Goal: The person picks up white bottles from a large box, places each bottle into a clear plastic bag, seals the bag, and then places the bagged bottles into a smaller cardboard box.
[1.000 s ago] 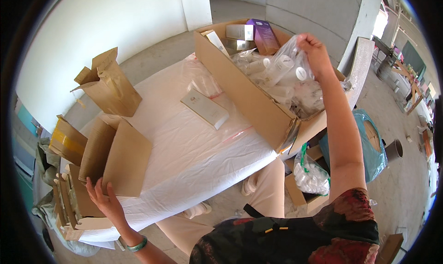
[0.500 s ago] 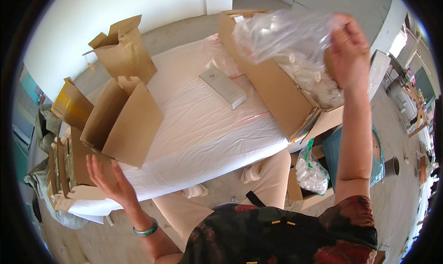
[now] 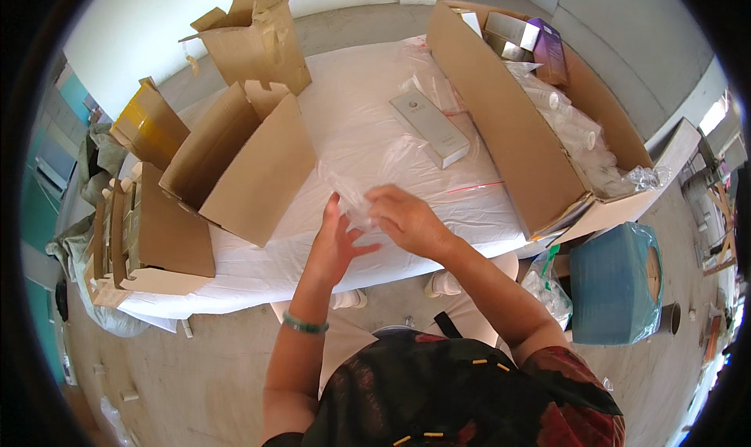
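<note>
Over the front of the white-covered table, a crumpled clear plastic bag (image 3: 350, 199) hangs from the pinched fingers of my right hand (image 3: 408, 222). Beside it is my left hand (image 3: 332, 247), its fingers apart; whether they touch the plastic is hard to make out. Just beyond my hands a slim pale box (image 3: 432, 128) lies flat on the cover. A long open carton (image 3: 501, 126) stands at the right, with white tubes (image 3: 579, 134) in clear plastic, small boxes and a purple box (image 3: 550, 52) inside.
At the left stand an open carton (image 3: 262, 169), a taller carton (image 3: 266, 48), one with yellow tape (image 3: 147, 122) and a carton of upright pieces (image 3: 172, 228). A blue plastic-wrapped bundle (image 3: 614, 287) sits on the floor at the right, near a bag of white items (image 3: 545, 290).
My right hand has come down from above the long carton to the table front, bringing the clear bag. My left hand has moved right to meet it. The view has shifted.
</note>
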### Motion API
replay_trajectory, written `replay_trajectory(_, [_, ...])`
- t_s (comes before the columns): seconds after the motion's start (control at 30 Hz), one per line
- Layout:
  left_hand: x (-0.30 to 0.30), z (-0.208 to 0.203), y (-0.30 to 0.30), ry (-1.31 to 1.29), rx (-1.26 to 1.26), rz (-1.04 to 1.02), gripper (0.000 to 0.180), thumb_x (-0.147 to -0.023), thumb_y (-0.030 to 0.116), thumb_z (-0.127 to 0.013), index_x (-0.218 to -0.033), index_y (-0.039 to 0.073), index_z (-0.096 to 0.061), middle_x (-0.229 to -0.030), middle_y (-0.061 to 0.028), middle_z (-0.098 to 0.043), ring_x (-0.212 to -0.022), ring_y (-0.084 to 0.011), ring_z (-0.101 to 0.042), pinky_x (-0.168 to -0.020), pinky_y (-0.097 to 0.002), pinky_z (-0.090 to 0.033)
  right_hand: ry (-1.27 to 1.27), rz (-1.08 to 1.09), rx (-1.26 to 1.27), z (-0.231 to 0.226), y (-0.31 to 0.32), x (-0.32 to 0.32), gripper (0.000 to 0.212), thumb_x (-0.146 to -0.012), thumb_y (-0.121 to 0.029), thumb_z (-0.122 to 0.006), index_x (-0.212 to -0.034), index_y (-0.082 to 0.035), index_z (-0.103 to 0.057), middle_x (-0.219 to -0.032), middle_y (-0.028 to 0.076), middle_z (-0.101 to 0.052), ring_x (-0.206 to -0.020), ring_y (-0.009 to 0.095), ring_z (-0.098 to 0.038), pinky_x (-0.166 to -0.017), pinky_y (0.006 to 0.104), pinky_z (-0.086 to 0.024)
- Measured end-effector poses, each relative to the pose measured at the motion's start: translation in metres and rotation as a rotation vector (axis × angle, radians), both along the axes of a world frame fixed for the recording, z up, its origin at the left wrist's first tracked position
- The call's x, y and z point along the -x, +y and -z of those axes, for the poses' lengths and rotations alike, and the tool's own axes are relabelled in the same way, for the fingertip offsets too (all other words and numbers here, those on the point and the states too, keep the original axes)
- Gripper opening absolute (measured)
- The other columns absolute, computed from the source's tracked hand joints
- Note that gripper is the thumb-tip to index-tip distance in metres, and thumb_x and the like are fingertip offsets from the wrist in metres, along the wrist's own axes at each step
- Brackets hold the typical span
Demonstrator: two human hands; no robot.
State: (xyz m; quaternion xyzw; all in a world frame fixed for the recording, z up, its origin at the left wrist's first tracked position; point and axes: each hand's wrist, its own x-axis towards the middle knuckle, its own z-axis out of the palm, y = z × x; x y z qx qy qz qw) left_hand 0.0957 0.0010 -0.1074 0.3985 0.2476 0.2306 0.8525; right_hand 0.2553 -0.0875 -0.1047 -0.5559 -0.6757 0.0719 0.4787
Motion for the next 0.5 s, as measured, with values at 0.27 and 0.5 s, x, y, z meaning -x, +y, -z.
replay_trajectory(0.27, [-0.074, 0.043, 0.06, 0.058, -0.322, -0.196, 0.055, -0.083, 0.001, -0.054, -0.136, 0.007, -0.041, -0.117, -0.012, -0.055, -0.103, -0.0212, -0.054, -0.08, -0.0343, -0.049, -0.233, 0.121, 0.087, -0.04, -0.037, -0.036, 0.032, -0.077, -0.004, -0.065, -0.109, -0.009, -0.06, -0.121, 0.012, -0.056, -0.103, 0.031, -0.058, -0.087, 0.0373, -0.05])
replay_trajectory(0.5, [-0.1, 0.045, 0.086, 0.456, -1.007, -0.248, 0.055, -0.085, 0.02, -0.061, -0.135, 0.005, -0.043, -0.138, -0.0174, -0.039, -0.121, -0.027, -0.044, -0.101, -0.0379, -0.036, -0.556, 0.48, -0.132, -0.171, -0.109, -0.133, 0.037, -0.081, -0.006, -0.063, -0.117, -0.01, -0.059, -0.123, 0.011, -0.056, -0.109, 0.029, -0.057, -0.09, 0.0363, -0.048])
